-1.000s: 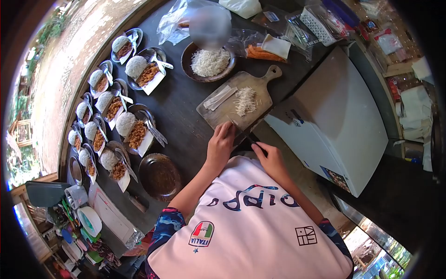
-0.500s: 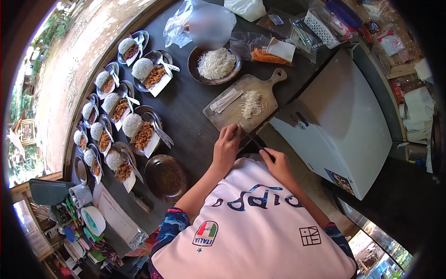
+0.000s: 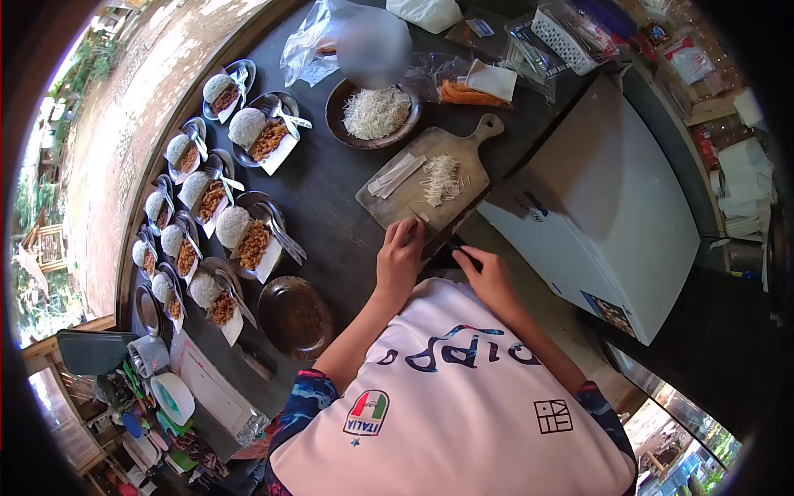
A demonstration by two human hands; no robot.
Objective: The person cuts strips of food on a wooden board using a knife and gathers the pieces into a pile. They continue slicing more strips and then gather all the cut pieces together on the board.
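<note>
A wooden chopping board [image 3: 394, 214] with a handle lies on the dark table, its near edge under my left hand [image 3: 400, 254]. The fingers of that hand are curled down against the board. Whatever they press on is hidden beneath them. My right hand [image 3: 487, 275] is closed round the dark handle of a knife [image 3: 438, 233], whose blade reaches the board beside my left fingertips. On the board lie flat pale strips [image 3: 397, 177] and a heap of thin white shreds [image 3: 442, 179]. More white shreds [image 3: 376, 114] fill a brown bowl [image 3: 337, 121] behind the board.
Several plates with rice mounds [image 3: 246, 127], brown crumbly food and cutlery stand at the left. A bare brown plate [image 3: 295, 318] sits left of my left arm. Plastic bags [image 3: 308, 45] and a white basket [image 3: 564, 41] lie at the back. A white fridge [image 3: 591, 215] stands right.
The view has shifted slightly, so the table things sit a little further left and up. Both hands keep their places at the board, with the knife slightly shifted beside my left fingers.
</note>
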